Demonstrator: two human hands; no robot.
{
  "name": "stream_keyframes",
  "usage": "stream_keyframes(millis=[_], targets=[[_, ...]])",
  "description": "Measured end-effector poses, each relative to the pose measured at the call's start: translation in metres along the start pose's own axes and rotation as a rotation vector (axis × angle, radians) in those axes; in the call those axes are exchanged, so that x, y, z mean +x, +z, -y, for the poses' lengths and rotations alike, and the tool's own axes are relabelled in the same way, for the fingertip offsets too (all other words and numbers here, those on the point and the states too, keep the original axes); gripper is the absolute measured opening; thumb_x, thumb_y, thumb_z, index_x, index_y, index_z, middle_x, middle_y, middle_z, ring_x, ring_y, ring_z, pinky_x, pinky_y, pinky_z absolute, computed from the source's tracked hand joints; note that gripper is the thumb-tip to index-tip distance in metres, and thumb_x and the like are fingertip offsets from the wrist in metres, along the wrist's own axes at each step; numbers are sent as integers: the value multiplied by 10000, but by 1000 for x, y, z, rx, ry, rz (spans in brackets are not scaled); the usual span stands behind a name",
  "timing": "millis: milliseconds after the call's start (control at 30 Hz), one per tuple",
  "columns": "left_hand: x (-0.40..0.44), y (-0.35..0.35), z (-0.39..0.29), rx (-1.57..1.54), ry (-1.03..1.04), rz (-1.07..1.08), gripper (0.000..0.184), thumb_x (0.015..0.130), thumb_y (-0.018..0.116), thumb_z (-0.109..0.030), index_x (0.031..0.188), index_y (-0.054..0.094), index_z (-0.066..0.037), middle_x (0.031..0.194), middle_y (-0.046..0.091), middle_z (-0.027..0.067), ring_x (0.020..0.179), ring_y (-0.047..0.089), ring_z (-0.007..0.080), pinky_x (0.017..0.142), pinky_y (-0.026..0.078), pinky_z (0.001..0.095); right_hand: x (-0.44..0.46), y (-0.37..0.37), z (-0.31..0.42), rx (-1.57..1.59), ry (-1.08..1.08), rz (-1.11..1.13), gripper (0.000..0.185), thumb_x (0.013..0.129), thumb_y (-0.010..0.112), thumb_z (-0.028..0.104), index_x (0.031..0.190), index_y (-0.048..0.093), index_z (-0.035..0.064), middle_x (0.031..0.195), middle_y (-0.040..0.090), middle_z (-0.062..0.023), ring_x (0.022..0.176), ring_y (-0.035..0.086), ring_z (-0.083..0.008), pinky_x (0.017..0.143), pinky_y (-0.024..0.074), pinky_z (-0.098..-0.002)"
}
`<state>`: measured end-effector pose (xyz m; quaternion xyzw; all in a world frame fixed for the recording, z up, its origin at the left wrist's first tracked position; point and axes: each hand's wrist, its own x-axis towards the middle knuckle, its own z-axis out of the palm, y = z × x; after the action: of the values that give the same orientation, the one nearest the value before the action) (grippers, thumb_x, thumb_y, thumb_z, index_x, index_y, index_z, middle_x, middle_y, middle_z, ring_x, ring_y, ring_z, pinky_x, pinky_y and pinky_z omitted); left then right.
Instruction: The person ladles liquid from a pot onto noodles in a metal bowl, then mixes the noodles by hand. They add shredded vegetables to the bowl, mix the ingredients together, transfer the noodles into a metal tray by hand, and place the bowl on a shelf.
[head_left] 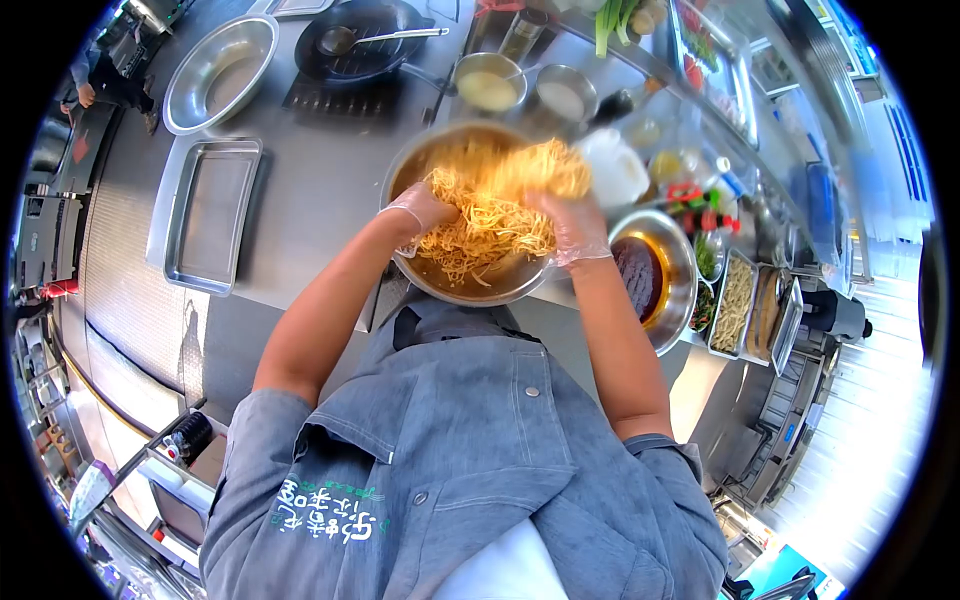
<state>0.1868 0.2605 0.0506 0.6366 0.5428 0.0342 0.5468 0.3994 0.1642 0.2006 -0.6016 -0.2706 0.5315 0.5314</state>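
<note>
Thin, tangled golden noodles (485, 225) are heaped in a round, smooth-walled steel bowl (505, 287), with one blurred clump raised toward its right rim. Both hands are covered by thin, clear, wrinkled plastic gloves. The left hand (428, 208) is brought in over the bowl's left edge, its forearm slanted up and inward; its fingers are partly buried in strands, so whether they are closed cannot be told. The right hand (574, 225) is set opposite, its forearm angled inward, its fingertips hidden by noodles and its grip likewise unclear. At the right, dark, oily sauce (638, 277) is held in a shiny steel basin (682, 290); at the left, a shallow rectangular tray (212, 220) is laid on the brushed-metal counter (300, 190).
</note>
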Motion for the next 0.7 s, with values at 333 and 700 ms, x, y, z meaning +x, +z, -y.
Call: stream_keyframes(millis=[333,700], targets=[[-38,-10,-28,55,-36,6,689,852,730,-498,1199,655,92,1083,722,214,972,699,288,875,541,387,-11,19,39,-476,-28,-7,399,841,753,3,1214,613,-34,1097,729,-100,955,704,-185,841,566,-314],[-43,-12,-56,-133,168,-95,634,858,784,-381,1319,595,11,1161,713,152,1061,681,231,921,534,353,-1,14,27,-607,-290,27,339,846,651,-15,1185,631,-25,1100,724,-99,1012,682,-168,901,529,-311]])
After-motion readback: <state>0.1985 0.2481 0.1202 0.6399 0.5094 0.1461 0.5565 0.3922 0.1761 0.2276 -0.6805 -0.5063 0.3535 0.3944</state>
